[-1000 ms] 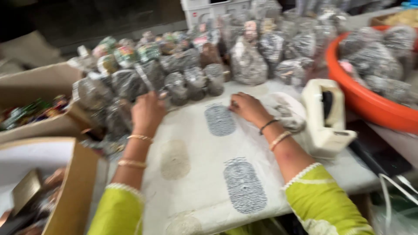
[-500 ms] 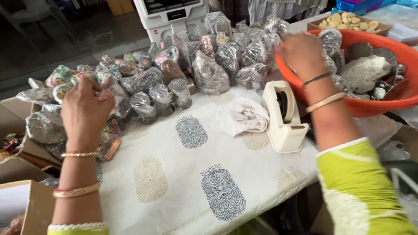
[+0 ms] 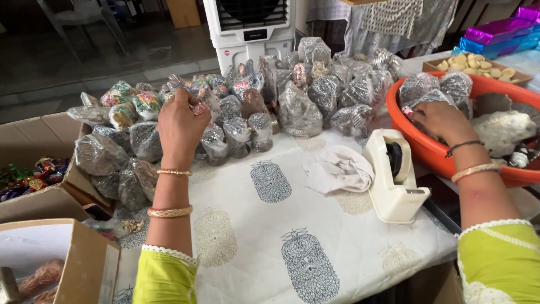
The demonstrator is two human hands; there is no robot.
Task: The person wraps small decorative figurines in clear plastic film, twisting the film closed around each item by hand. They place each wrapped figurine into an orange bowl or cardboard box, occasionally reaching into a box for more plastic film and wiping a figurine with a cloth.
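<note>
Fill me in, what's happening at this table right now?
A person's left hand is among a pile of clear-wrapped packets on the printed cloth. The right hand reaches into the orange tub holding more wrapped packets. A tape dispenser and crumpled rag sit between.

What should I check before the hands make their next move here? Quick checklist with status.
1. Left hand grips a wrapped packet over the pile of packets: ok.
2. Right hand is inside the orange tub, on the packets there: ok; whether it holds one: cannot tell.
3. Bare patch of printed cloth between the arms: ok.
4. Tape dispenser upright beside the tub, close to the right forearm: ok.
5. Crumpled rag lies flat beside the dispenser, apart from both hands: ok.
6. Pile steady, nothing sliding off the table edge: cannot tell.
</note>
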